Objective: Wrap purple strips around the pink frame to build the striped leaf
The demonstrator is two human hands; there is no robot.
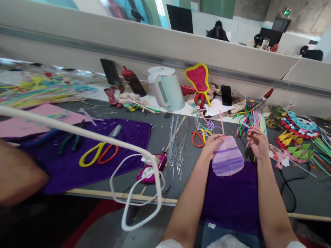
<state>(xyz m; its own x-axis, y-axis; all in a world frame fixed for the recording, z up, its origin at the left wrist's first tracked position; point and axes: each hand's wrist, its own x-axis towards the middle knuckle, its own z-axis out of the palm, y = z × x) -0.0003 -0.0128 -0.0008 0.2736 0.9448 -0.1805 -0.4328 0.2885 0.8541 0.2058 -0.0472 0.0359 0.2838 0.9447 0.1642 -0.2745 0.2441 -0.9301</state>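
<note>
Petal (227, 156) — stem (221, 123) pointing away

The big blob at the near left (18, 175) is so out of focus I can only guess it's somebody's arm, and it runs off the left edge. The pile of coloured sticks (38, 91) at the far left is smeared too. The left hand (212, 144) covers the upper corner of the purple petal piece (227, 156). Whatever the right hand (257, 143) pinches is too thin to make out. Both forearms get chopped by the bottom edge.
</note>
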